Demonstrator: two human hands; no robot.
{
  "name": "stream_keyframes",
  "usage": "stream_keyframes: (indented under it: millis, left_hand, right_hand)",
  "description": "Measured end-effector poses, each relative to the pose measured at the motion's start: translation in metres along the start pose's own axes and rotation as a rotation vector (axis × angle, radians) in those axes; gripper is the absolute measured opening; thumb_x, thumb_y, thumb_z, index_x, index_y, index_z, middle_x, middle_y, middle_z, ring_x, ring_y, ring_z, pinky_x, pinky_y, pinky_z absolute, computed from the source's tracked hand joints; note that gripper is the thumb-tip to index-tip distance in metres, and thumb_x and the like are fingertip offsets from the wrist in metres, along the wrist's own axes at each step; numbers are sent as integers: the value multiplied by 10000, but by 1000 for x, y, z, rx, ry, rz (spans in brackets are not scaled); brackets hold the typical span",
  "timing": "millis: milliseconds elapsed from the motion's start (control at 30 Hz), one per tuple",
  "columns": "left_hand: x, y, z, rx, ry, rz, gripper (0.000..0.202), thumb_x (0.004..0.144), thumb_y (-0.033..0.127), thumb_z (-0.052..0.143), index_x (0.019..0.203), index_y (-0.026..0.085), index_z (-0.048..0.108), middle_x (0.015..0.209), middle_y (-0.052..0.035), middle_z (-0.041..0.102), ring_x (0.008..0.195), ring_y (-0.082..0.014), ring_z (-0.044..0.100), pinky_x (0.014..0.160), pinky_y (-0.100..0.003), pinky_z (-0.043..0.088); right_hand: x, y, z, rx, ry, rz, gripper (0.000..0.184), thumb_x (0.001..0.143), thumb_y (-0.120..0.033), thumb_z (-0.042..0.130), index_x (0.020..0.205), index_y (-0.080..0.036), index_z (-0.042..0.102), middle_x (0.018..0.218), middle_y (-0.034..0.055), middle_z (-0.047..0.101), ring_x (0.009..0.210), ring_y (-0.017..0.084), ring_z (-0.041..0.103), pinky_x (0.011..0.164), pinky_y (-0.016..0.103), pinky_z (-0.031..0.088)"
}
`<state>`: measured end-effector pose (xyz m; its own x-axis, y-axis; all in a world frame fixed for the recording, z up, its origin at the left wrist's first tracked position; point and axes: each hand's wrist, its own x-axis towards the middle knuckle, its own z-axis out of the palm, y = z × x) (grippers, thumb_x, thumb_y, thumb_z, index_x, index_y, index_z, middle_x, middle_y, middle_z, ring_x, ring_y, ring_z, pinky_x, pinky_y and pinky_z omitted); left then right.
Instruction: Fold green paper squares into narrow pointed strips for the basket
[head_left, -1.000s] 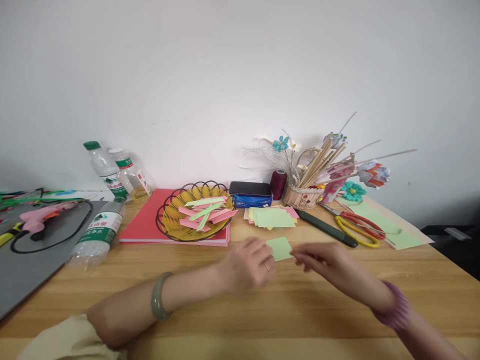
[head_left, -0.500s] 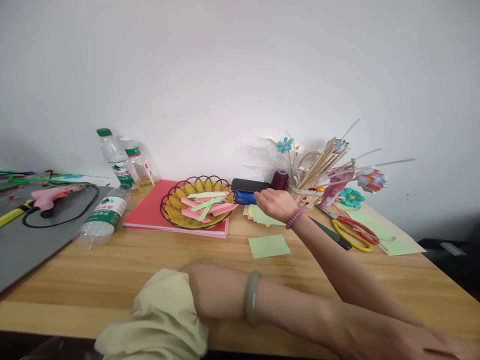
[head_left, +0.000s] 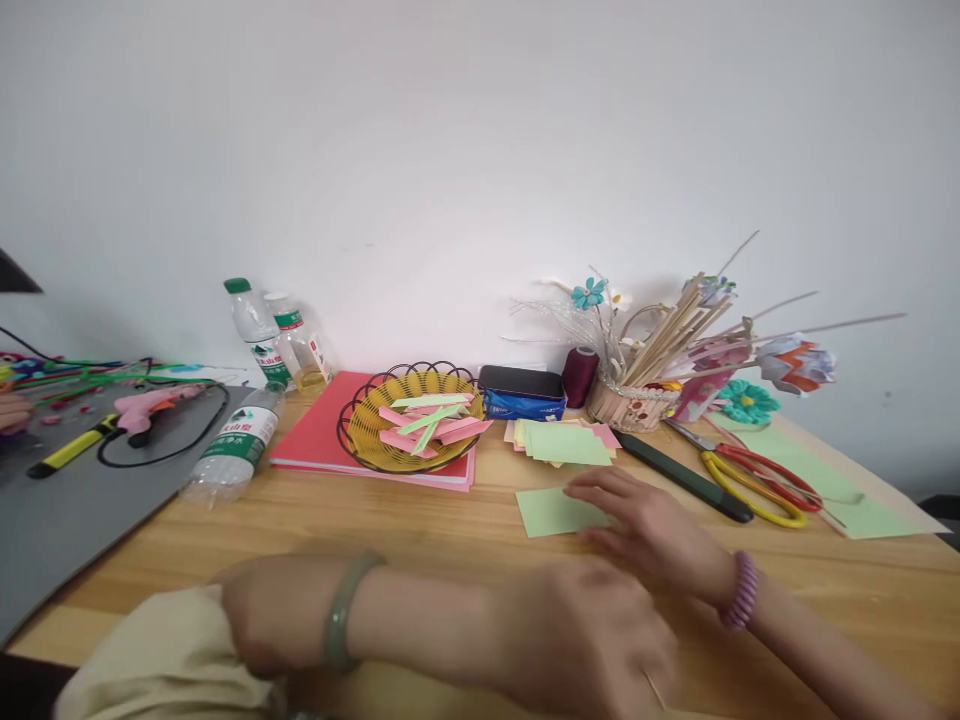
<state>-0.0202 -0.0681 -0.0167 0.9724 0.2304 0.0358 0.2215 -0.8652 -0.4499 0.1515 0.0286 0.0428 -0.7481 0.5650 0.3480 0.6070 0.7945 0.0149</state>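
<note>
A wire basket (head_left: 411,430) sits on a red folder (head_left: 315,440) and holds pink and green paper strips. At 3 o'clock from it a dark tin (head_left: 523,393) stands shut, so its contents do not show. Further right, a small woven pot (head_left: 630,408) holds wooden sticks and paper flowers that fan out to 2 o'clock.

The green paper square (head_left: 555,510) lies flat on the table (head_left: 375,520), with a stack of coloured sheets (head_left: 562,442) at 12 o'clock just behind it. The right hand (head_left: 652,535) lies palm down at the square's 3 o'clock side. Its fingers (head_left: 600,492) are spread loosely and rest on the square's right edge, gripping nothing.

The left hand (head_left: 592,640) is at 6 o'clock from the square, apart from it, and is so blurred that I cannot tell how its fingers are set. The right hand covers the square's right edge. At the far left, another person's hand (head_left: 11,412) is cut off by the frame.
</note>
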Motion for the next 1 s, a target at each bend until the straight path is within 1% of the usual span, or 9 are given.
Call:
stream_keyframes:
  millis: [33, 67, 100, 200, 300, 433, 600, 800, 1000]
  left_hand:
    - [-6, -31, 1, -40, 24, -43, 287, 927, 345, 326, 1071, 268, 562, 1089, -54, 563, 968, -188, 535, 769, -342, 490]
    - [-13, -58, 3, -156, 52, -198, 264, 916, 361, 373, 1007, 230, 584, 1040, -54, 573, 943, -190, 534, 776, -333, 485]
    - [-19, -78, 6, -170, 57, -272, 274, 909, 357, 396, 972, 171, 587, 988, -81, 578, 922, -205, 534, 749, -331, 489]
    - [-34, -106, 15, -185, 50, -346, 208, 894, 267, 450, 872, 112, 588, 834, -90, 579, 828, -206, 538, 667, -305, 489]
    - [-45, -105, 24, -201, 50, -380, 159, 882, 162, 443, 813, 115, 578, 762, -73, 565, 777, -197, 536, 635, -293, 481]
    - [-54, -104, 28, -247, 70, -447, 177, 891, 159, 413, 828, 132, 576, 787, -61, 563, 801, -186, 534, 663, -286, 481]
    - [-58, -107, 22, -320, 123, -569, 320, 849, 427, 506, 984, 146, 573, 916, -61, 573, 878, -200, 529, 699, -301, 491]
    - [-58, -108, 24, -374, 200, -579, 194, 888, 248, 454, 877, 161, 627, 820, -35, 588, 814, -169, 540, 652, -262, 469]
    - [-58, -107, 23, -441, 278, -558, 252, 875, 214, 435, 762, 151, 651, 762, -42, 597, 780, -163, 529, 633, -250, 440]
  right_hand:
    - [-9, -2, 2, 6, 1, -17, 264, 842, -315, 524, 1071, -198, 587, 1027, 82, 633, 946, 182, 586, 769, 293, 499]
    - [-14, -2, 5, 3, 5, -23, 281, 846, -317, 517, 1085, -184, 582, 1021, 93, 638, 949, 193, 586, 770, 304, 501]
    - [-17, -2, 9, -5, 10, -29, 272, 858, -303, 498, 1081, -172, 584, 1002, 100, 644, 931, 199, 593, 760, 318, 503]
    - [-10, -1, 21, -38, 22, -69, 242, 895, -230, 415, 1021, -157, 609, 905, 99, 664, 839, 198, 612, 705, 331, 506]
    - [3, -2, 31, -56, 35, -121, 253, 902, -196, 383, 965, -161, 626, 843, 89, 666, 789, 183, 611, 668, 304, 495]
    - [11, -2, 35, -61, 78, -130, 239, 896, -207, 403, 948, -141, 626, 794, 91, 658, 734, 181, 601, 621, 293, 481]
    - [8, -4, 33, -32, 114, -96, 250, 911, -204, 376, 984, -143, 607, 754, 72, 649, 678, 159, 587, 577, 269, 460]
    - [2, -10, 30, 38, 46, -64, 300, 880, -356, 451, 1026, -129, 583, 863, 106, 646, 777, 196, 596, 637, 304, 478]
    - [-1, -15, 22, 126, -27, 23, 235, 899, -206, 372, 863, -176, 603, 862, 78, 635, 815, 174, 579, 685, 295, 463]
